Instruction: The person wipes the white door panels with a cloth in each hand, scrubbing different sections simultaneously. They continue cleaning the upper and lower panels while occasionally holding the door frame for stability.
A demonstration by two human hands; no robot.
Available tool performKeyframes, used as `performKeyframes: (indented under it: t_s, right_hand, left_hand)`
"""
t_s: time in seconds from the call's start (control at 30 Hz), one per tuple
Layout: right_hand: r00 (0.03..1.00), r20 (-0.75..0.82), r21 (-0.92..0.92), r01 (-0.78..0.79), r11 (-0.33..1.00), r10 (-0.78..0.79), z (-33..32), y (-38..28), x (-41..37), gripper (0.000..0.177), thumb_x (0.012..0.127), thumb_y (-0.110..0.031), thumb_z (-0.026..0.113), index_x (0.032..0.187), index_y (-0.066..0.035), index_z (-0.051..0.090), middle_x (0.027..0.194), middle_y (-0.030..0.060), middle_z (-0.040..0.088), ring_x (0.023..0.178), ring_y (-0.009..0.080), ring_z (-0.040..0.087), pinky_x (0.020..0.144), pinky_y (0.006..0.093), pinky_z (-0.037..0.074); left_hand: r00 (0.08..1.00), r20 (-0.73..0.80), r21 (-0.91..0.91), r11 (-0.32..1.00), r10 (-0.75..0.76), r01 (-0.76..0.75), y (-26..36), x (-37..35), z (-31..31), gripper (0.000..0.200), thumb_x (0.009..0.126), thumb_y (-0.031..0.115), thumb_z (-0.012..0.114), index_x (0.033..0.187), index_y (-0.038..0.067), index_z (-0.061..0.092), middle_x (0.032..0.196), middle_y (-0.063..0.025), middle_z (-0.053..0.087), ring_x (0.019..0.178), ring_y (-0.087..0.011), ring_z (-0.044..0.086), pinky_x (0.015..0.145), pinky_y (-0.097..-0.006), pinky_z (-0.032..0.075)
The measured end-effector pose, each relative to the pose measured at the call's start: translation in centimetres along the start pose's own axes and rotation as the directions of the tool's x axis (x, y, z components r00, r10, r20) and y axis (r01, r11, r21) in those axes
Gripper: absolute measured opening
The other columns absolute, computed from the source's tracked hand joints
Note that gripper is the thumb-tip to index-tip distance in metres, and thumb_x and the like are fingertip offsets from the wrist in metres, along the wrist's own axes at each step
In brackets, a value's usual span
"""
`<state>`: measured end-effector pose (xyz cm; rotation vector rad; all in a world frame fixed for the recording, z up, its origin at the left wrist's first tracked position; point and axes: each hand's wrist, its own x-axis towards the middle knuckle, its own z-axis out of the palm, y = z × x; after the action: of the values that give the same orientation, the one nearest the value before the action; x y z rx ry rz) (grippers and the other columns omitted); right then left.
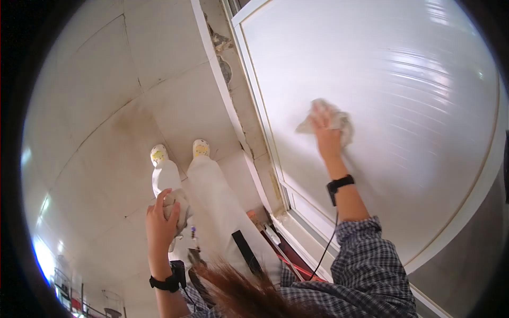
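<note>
With fingers laid over a grey-beige cloth (345,131), my right hand (326,139) presses it against a glossy white door panel (318,47). Both the hand and this cloth are slightly blurred. Lower down, in front of my legs, my left hand (160,225) is curled around another crumpled greyish cloth (183,211). Part of that second cloth is hidden behind my fingers and palm. A black band sits on each wrist, and a thin cable runs down from the right one.
The door's white frame (249,79) stands beside a floor strip (245,127) with chipped patches. Pale floor tiles (95,79) spread to the left under my light shoes (201,148). Several long-handled items (273,235) lie near the door's lower corner.
</note>
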<state>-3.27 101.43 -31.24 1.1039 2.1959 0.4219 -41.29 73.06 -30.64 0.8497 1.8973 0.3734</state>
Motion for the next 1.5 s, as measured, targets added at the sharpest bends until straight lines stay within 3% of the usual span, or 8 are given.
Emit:
performKeyframes:
  t_s: [0.33, 0.67, 0.87, 0.97, 1.03, 1.37, 1.4, 1.5]
  right_hand:
    - [0.519, -0.786, 0.047, -0.491, 0.870, 0.335, -18.2, 8.8, 1.4, 0.068, 0.068, -0.015, 0.066, 0.133, -0.026, 0.047, 0.148, 0.0058, 0.028, 0.134, 0.0391, 0.022, 0.104, 0.0578, 0.017]
    - [0.952, -0.291, -0.207, 0.033, 0.978, -0.094, 3.5, -2.1, 12.7, 0.049, 0.083, -0.012, 0.050, 0.132, -0.014, 0.045, 0.150, 0.0094, 0.021, 0.138, 0.0321, 0.018, 0.111, 0.0510, 0.017]
    - [0.942, 0.196, -0.208, 0.313, 0.927, -0.274, 9.8, -5.8, 11.7, 0.038, 0.091, -0.018, 0.039, 0.127, -0.011, 0.048, 0.151, 0.0063, 0.019, 0.139, 0.0261, 0.017, 0.112, 0.0435, 0.017]
    - [0.996, -0.021, -0.152, 0.077, 0.985, -0.081, -1.1, -2.8, 12.2, 0.040, 0.090, -0.019, 0.039, 0.128, -0.012, 0.048, 0.151, 0.0037, 0.020, 0.138, 0.0263, 0.019, 0.112, 0.0405, 0.019]
    - [0.894, -0.389, 0.466, -0.017, 0.885, 0.223, -5.6, 0.3, 12.6, 0.045, 0.084, -0.008, 0.048, 0.128, -0.019, 0.049, 0.150, 0.0013, 0.023, 0.138, 0.0282, 0.021, 0.110, 0.0520, 0.018]
    - [0.873, -0.425, -0.084, -0.300, 0.950, 0.238, -9.1, 2.5, 12.0, 0.054, 0.078, -0.015, 0.061, 0.130, -0.017, 0.047, 0.148, 0.0072, 0.028, 0.129, 0.0317, 0.032, 0.107, 0.0465, 0.021]
    - [0.932, -0.355, -0.675, -0.313, 0.668, 0.078, -7.0, 2.1, 12.7, 0.050, 0.080, -0.016, 0.058, 0.129, -0.017, 0.048, 0.149, 0.0069, 0.027, 0.130, 0.0312, 0.032, 0.107, 0.0463, 0.021]
    - [0.984, -0.173, -0.431, -0.112, 0.895, 0.040, -0.8, -0.5, 11.3, 0.043, 0.084, -0.013, 0.050, 0.126, -0.016, 0.051, 0.151, 0.0015, 0.021, 0.130, 0.0285, 0.033, 0.103, 0.0440, 0.030]
  left_hand:
    - [0.987, -0.085, -0.052, 0.990, -0.135, 0.131, -2.4, -0.3, -1.3, 0.036, 0.083, 0.028, 0.058, 0.116, 0.014, 0.056, 0.093, -0.0171, 0.064, 0.085, -0.0358, 0.056, 0.079, -0.0424, 0.045]
    - [0.990, -0.083, -0.036, 0.993, -0.115, 0.112, -1.1, -0.3, 0.5, 0.036, 0.081, 0.026, 0.061, 0.113, 0.011, 0.057, 0.085, -0.0166, 0.065, 0.075, -0.0349, 0.058, 0.077, -0.0414, 0.045]
    - [0.977, 0.009, -0.052, 0.976, -0.211, 0.211, -0.7, 0.2, -0.6, 0.038, 0.084, 0.027, 0.058, 0.120, 0.013, 0.053, 0.095, -0.0196, 0.062, 0.090, -0.0347, 0.057, 0.080, -0.0424, 0.046]
    - [0.986, -0.082, -0.045, 0.989, -0.143, 0.140, 0.6, 0.6, -0.9, 0.036, 0.082, 0.025, 0.060, 0.115, 0.011, 0.056, 0.086, -0.0172, 0.064, 0.081, -0.0340, 0.057, 0.080, -0.0406, 0.044]
    - [0.988, -0.127, -0.053, 0.995, -0.091, 0.085, 1.8, 0.5, -1.2, 0.035, 0.081, 0.024, 0.061, 0.113, 0.010, 0.057, 0.082, -0.0164, 0.064, 0.078, -0.0338, 0.057, 0.081, -0.0399, 0.042]
    - [0.992, -0.112, -0.118, 0.991, 0.052, -0.065, 6.6, 1.8, -2.3, 0.035, 0.079, 0.024, 0.063, 0.111, 0.009, 0.058, 0.086, -0.0156, 0.065, 0.077, -0.0343, 0.057, 0.080, -0.0388, 0.043]
    - [0.993, -0.100, -0.119, 0.990, 0.061, -0.073, 6.4, 2.3, -2.4, 0.035, 0.079, 0.024, 0.063, 0.111, 0.009, 0.057, 0.085, -0.0152, 0.065, 0.077, -0.0343, 0.057, 0.080, -0.0386, 0.043]
    - [0.994, -0.054, -0.107, 0.989, 0.096, -0.101, 5.8, 2.5, -4.1, 0.035, 0.079, 0.024, 0.063, 0.110, 0.009, 0.057, 0.082, -0.0146, 0.065, 0.077, -0.0338, 0.058, 0.080, -0.0386, 0.043]
